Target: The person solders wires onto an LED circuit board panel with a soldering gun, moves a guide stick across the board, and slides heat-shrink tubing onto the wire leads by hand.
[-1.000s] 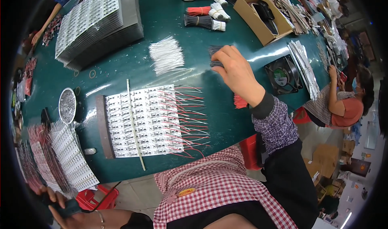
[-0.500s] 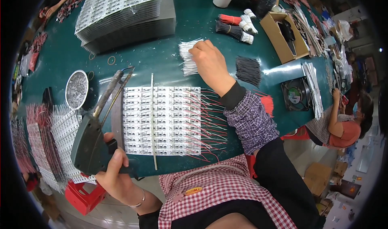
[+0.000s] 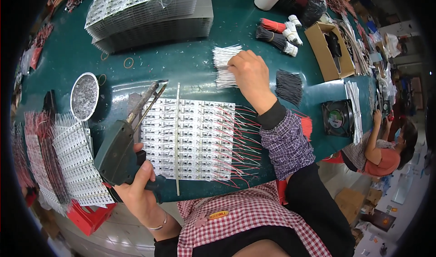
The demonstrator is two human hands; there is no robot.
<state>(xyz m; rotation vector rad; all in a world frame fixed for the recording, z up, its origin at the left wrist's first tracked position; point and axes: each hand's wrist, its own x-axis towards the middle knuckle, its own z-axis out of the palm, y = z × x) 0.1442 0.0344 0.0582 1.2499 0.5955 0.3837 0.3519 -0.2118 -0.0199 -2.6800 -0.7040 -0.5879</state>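
Note:
My left hand (image 3: 141, 193) grips a dark green soldering gun (image 3: 117, 150), its metal tip (image 3: 163, 82) pointing up and right, over the far left corner of a white circuit board panel (image 3: 204, 139). Red and white wires (image 3: 245, 143) stick out from the panel's right side, and a thin pale strip (image 3: 178, 139) lies across it. My right hand (image 3: 252, 75) is closed, fingers curled onto the right edge of a pile of white wires (image 3: 222, 59); its fingertips are partly hidden. Right of that hand lie black wires (image 3: 289, 86), with red wires (image 3: 307, 126) beside my sleeve.
A tall stack of board panels (image 3: 145, 21) stands at the back left. A bowl of metallic bits (image 3: 85, 97) and wired panels (image 3: 79, 161) are on the left. Bundled wires (image 3: 277, 34), a cardboard box (image 3: 327, 53) and a small fan (image 3: 337, 117) sit right. A co-worker (image 3: 386, 143) sits far right.
The whole view has shifted slightly. The soldering gun has tilted further right, its tip now lower and nearer the panel. My right hand stays at the white wires.

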